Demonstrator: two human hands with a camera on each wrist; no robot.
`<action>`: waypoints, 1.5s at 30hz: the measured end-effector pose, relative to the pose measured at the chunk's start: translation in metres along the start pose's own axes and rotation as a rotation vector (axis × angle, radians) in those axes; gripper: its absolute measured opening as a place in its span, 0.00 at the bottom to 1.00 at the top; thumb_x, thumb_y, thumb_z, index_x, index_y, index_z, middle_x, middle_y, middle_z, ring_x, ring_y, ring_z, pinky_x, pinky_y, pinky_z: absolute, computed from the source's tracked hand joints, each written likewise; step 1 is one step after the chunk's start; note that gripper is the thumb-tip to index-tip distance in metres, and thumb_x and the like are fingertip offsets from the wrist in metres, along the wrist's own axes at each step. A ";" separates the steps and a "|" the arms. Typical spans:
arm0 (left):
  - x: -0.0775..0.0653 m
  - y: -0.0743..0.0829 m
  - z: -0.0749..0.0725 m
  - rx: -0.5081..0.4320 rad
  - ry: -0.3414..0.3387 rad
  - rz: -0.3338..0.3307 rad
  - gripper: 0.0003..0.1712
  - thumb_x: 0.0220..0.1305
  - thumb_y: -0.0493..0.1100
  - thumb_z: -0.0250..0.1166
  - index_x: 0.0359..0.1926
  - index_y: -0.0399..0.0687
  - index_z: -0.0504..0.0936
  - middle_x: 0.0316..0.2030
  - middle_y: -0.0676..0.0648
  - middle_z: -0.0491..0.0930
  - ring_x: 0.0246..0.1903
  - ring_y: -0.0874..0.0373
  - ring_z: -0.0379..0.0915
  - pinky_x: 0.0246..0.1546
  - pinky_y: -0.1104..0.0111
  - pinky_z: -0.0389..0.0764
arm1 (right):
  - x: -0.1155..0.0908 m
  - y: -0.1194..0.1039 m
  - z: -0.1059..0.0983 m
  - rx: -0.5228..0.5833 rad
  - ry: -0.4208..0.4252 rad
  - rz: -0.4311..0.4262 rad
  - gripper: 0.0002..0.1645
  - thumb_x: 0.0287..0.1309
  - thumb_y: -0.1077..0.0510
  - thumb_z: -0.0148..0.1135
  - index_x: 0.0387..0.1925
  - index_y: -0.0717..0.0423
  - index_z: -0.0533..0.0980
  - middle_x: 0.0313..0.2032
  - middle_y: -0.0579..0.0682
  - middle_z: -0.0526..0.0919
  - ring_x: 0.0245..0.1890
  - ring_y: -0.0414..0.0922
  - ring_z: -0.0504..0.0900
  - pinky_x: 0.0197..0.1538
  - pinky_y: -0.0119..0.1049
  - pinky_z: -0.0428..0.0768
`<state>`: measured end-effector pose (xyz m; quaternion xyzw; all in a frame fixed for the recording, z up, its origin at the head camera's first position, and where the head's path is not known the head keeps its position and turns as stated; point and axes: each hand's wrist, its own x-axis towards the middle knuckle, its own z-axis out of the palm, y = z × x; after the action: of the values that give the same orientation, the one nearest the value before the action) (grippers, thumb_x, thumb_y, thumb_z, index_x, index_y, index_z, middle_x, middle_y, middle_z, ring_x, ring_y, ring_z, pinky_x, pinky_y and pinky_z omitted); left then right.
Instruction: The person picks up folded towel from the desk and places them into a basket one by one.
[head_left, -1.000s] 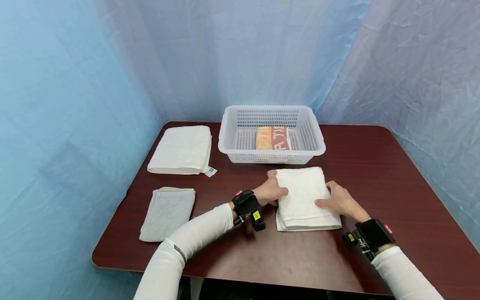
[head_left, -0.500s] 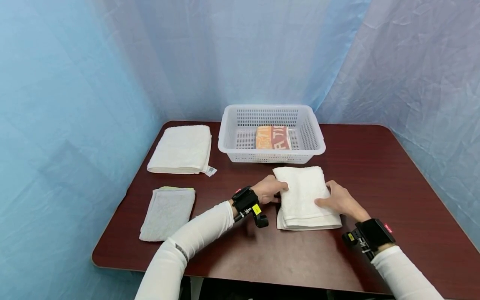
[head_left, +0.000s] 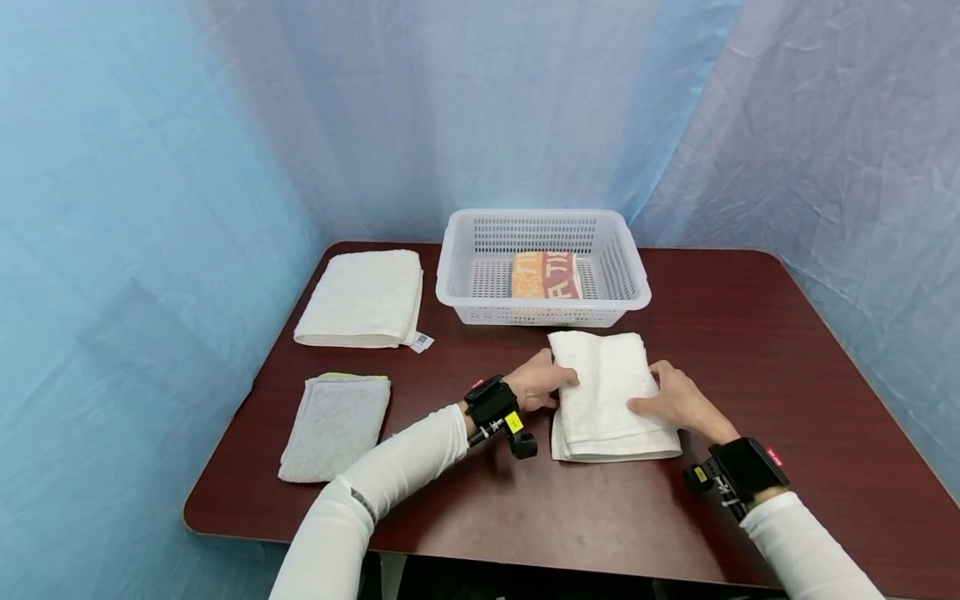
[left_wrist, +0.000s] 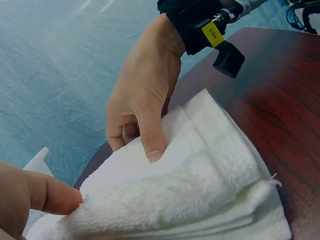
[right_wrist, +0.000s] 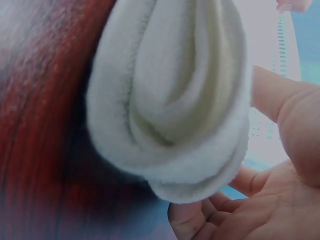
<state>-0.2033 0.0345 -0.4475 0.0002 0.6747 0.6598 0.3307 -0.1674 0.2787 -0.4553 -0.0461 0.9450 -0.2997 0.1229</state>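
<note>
A folded white towel (head_left: 603,408) lies near the front middle of the table, its layers stacked. My left hand (head_left: 534,381) pinches its left edge, thumb on top and the other fingers at the side. At the opposite edge, my right hand (head_left: 681,404) grips the towel with its thumb on top. In the right wrist view, fingers of the right hand (right_wrist: 270,205) reach under the rolled fold of the towel (right_wrist: 170,120). The left wrist view shows the right thumb pressing the towel (left_wrist: 185,160), with the left hand (left_wrist: 40,195) close by. Some left fingertips are hidden.
Behind the towel stands a white plastic basket (head_left: 540,313) holding a folded orange and brown patterned towel (head_left: 546,275). Another white towel (head_left: 365,296) with a tag lies at the back left. A folded grey towel (head_left: 337,427) is in front of it on the dark red table (head_left: 757,333).
My left hand has shifted from spread along the towel's left edge to pinching it, and that edge is slightly raised and creased. The right hand has barely moved.
</note>
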 end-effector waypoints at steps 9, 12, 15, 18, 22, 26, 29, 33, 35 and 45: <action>-0.009 0.002 -0.006 0.099 0.004 0.025 0.38 0.66 0.30 0.60 0.71 0.37 0.51 0.61 0.36 0.65 0.26 0.58 0.69 0.55 0.50 0.76 | -0.001 -0.003 0.001 0.042 -0.053 0.046 0.44 0.54 0.52 0.71 0.57 0.75 0.58 0.46 0.71 0.73 0.45 0.60 0.75 0.47 0.49 0.74; -0.011 0.002 -0.006 0.153 0.031 0.046 0.38 0.65 0.30 0.60 0.71 0.36 0.53 0.61 0.35 0.66 0.49 0.50 0.74 0.52 0.52 0.78 | -0.001 -0.004 0.003 0.045 -0.059 0.056 0.44 0.53 0.52 0.71 0.56 0.75 0.57 0.47 0.71 0.72 0.46 0.61 0.74 0.48 0.50 0.73; -0.011 0.004 -0.007 0.207 0.039 0.064 0.38 0.64 0.29 0.61 0.71 0.35 0.54 0.60 0.35 0.66 0.53 0.45 0.74 0.48 0.54 0.80 | -0.001 -0.005 0.005 0.062 -0.052 0.061 0.45 0.53 0.53 0.71 0.56 0.75 0.56 0.47 0.72 0.71 0.47 0.61 0.73 0.50 0.50 0.72; -0.012 0.005 -0.008 0.236 0.013 0.066 0.38 0.64 0.29 0.61 0.72 0.36 0.53 0.62 0.34 0.66 0.52 0.45 0.75 0.46 0.55 0.81 | -0.001 -0.006 0.007 0.085 -0.032 0.062 0.44 0.51 0.55 0.72 0.56 0.75 0.56 0.48 0.72 0.72 0.47 0.61 0.73 0.50 0.50 0.72; -0.013 0.007 -0.010 0.278 -0.047 0.048 0.43 0.67 0.31 0.60 0.76 0.40 0.46 0.67 0.34 0.61 0.57 0.43 0.74 0.46 0.54 0.81 | -0.001 -0.008 0.010 0.113 -0.010 0.064 0.43 0.50 0.57 0.72 0.56 0.72 0.56 0.48 0.72 0.72 0.47 0.61 0.73 0.49 0.49 0.71; -0.014 0.009 -0.011 0.315 -0.096 0.021 0.45 0.69 0.34 0.59 0.76 0.41 0.42 0.67 0.34 0.60 0.57 0.42 0.73 0.45 0.51 0.82 | -0.002 -0.009 0.010 0.133 0.002 0.056 0.42 0.49 0.59 0.71 0.56 0.71 0.55 0.48 0.73 0.72 0.46 0.61 0.73 0.49 0.50 0.72; -0.015 0.010 -0.009 0.324 -0.089 0.006 0.42 0.69 0.35 0.59 0.74 0.40 0.44 0.64 0.34 0.62 0.53 0.41 0.76 0.42 0.50 0.83 | -0.004 -0.010 0.010 0.136 0.005 0.053 0.42 0.49 0.58 0.71 0.55 0.70 0.55 0.48 0.74 0.72 0.46 0.61 0.73 0.47 0.50 0.72; -0.014 0.006 -0.007 0.333 -0.041 0.044 0.40 0.66 0.33 0.60 0.71 0.40 0.47 0.57 0.35 0.66 0.40 0.46 0.78 0.35 0.56 0.82 | -0.005 -0.012 0.009 0.133 0.002 0.067 0.44 0.50 0.57 0.72 0.57 0.69 0.54 0.50 0.74 0.71 0.47 0.62 0.73 0.47 0.50 0.72; -0.014 0.002 -0.007 0.344 -0.022 0.082 0.41 0.64 0.31 0.60 0.71 0.40 0.46 0.54 0.35 0.67 0.35 0.50 0.74 0.31 0.61 0.79 | -0.005 -0.013 0.009 0.124 0.005 0.072 0.45 0.50 0.56 0.72 0.58 0.69 0.53 0.51 0.76 0.70 0.47 0.63 0.73 0.47 0.50 0.72; -0.018 -0.004 -0.011 0.411 0.037 0.158 0.60 0.62 0.28 0.61 0.78 0.53 0.27 0.51 0.30 0.77 0.32 0.50 0.73 0.32 0.63 0.67 | -0.003 -0.012 0.014 0.146 0.023 -0.006 0.61 0.52 0.61 0.72 0.74 0.65 0.40 0.67 0.78 0.56 0.62 0.69 0.65 0.59 0.60 0.67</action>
<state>-0.1926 0.0160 -0.4438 0.1084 0.7990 0.5320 0.2585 -0.1608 0.2612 -0.4588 -0.0366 0.9218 -0.3686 0.1142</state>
